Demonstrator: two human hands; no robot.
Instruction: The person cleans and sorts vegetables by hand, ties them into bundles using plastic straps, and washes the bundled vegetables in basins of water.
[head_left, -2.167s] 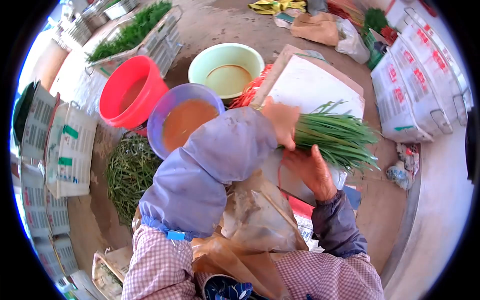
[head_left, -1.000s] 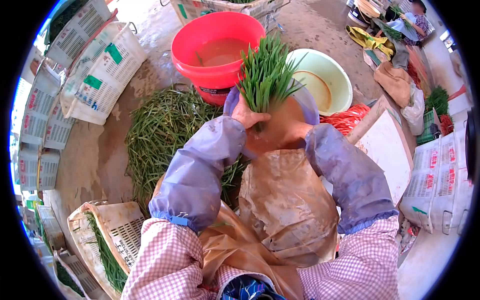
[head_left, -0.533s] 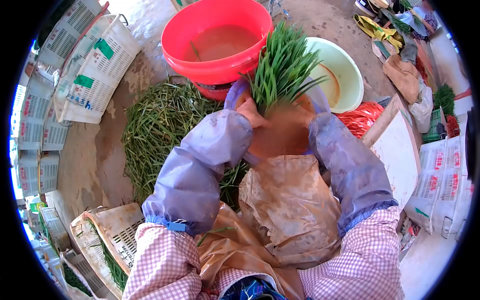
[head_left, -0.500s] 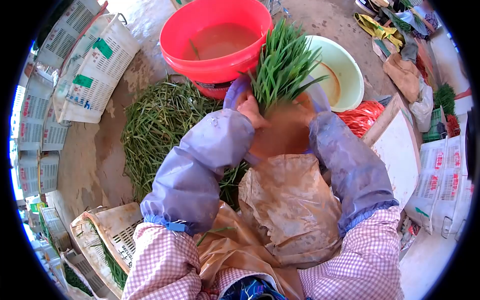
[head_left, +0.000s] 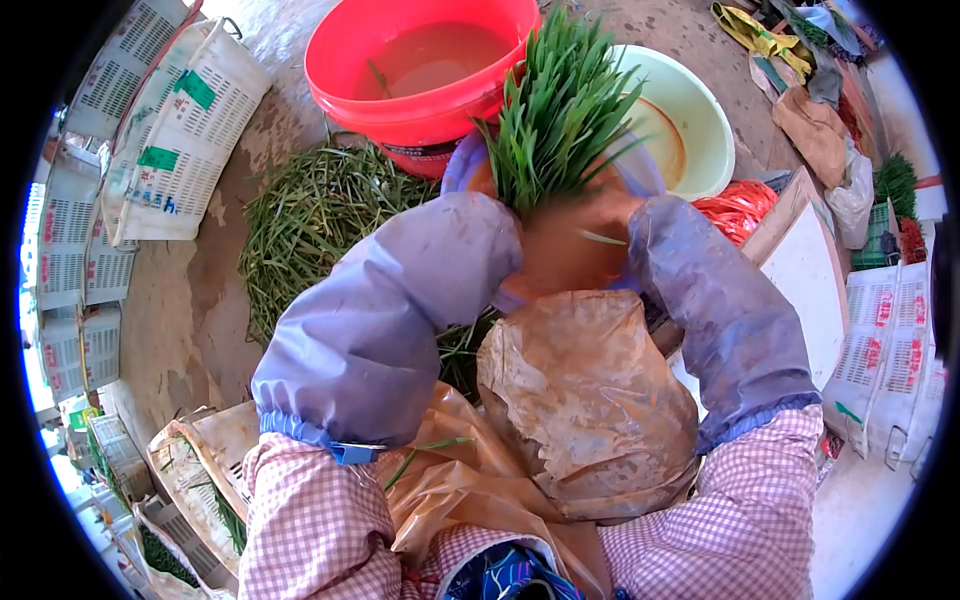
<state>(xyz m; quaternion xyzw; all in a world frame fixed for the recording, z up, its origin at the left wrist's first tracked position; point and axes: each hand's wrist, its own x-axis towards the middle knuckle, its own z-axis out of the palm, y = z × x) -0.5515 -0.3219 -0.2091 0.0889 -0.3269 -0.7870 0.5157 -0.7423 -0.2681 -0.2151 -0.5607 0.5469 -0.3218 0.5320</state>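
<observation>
A bunch of long flat green leaves (head_left: 560, 105) stands tilted, tips up, in a purple-rimmed basin (head_left: 640, 170) of muddy brown water (head_left: 570, 245). My left hand is hidden behind its grey-purple sleeve (head_left: 400, 290), at the lower end of the bunch; the earlier view shows its fingers closed round the stalks there. My right hand (head_left: 612, 207) is at the right side of the basin, beside the stalks, blurred by motion, with its fingers not readable. A loose leaf piece (head_left: 602, 237) shows over the water. Brown plastic sheeting (head_left: 590, 400) covers my lap.
A red bucket (head_left: 335, 85) of murky water stands beyond the basin, with a pale green basin (head_left: 715, 130) to its right. Loose leaves (head_left: 310, 220) lie heaped at left. White crates (head_left: 185, 140) line the left side. Red plastic strips (head_left: 740, 208) lie beside a white board (head_left: 805, 280).
The bunch has shifted slightly up and left. My left sleeve has swung forward and now covers the left hand. The view has shifted a little.
</observation>
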